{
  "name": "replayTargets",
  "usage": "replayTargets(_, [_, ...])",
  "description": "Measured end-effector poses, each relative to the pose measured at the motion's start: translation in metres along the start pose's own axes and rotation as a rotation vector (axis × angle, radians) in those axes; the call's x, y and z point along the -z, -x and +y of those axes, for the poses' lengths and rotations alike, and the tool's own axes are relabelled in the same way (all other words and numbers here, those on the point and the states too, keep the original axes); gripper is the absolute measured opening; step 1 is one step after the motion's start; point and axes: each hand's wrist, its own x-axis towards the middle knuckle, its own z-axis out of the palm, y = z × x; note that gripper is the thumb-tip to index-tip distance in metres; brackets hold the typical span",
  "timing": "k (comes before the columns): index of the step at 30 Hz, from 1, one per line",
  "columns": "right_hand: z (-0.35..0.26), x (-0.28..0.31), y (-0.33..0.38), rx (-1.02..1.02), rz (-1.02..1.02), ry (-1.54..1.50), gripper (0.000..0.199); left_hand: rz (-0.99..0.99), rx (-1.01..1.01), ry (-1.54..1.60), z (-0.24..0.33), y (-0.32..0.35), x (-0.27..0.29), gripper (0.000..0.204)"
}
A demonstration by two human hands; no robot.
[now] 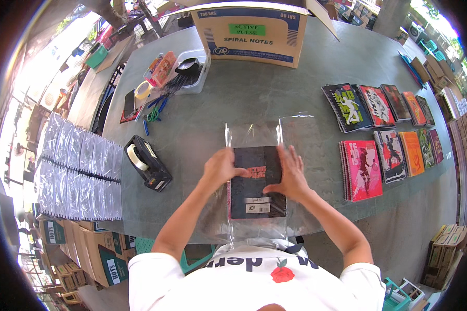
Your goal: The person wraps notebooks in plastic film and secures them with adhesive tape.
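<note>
In front of me a stack of spiral notebooks (249, 197), black back cover up, lies on clear plastic wrap (251, 133). A pink edge shows at its left side. My left hand (222, 168) is closed round the left edge, its thumb on the cover. My right hand (293, 177) rests at the right edge with fingers stretched out and apart and thumb across the cover. The plastic stands up in folds beyond the stack and spreads out to the right. How much of the stack the plastic covers is hard to tell.
A black tape dispenser (148, 163) stands left, beside plastic-wrapped notebook stacks (80, 166). Scissors (153, 113), pens and a clear bin (202, 78) lie farther back. A cardboard box (249, 39) stands at the far side. Two rows of colourful notebooks (363, 168) lie at right.
</note>
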Motion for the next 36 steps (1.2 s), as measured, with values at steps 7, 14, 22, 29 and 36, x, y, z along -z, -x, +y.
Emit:
replayTargets(7, [0.006,-0.042,0.016,-0.22,0.235,-0.57,0.091,0.414,0.236,0.788,-0.004,0.034,-0.062,0.076])
replayTargets(14, [-0.041,0.061,0.011,0.029,0.191,-1.222,0.09,0.255,-0.415,1.452,0.037,0.069,0.02,0.095])
replayTargets(22, [-0.017,0.058,0.013,0.047,0.038,-1.014,0.085,0.132,-0.461,0.854,0.001,0.053,0.03,0.1])
replayTargets(29, [-0.021,0.036,0.058,0.203,0.694,-0.412,0.072,0.462,-0.88,-0.224,0.085,0.104,0.12,0.074])
replayTargets(36, [-0.058,0.063,0.048,0.459,0.639,0.038,0.037,-0.081,-0.963,-0.237,0.097,0.129,0.147,0.035])
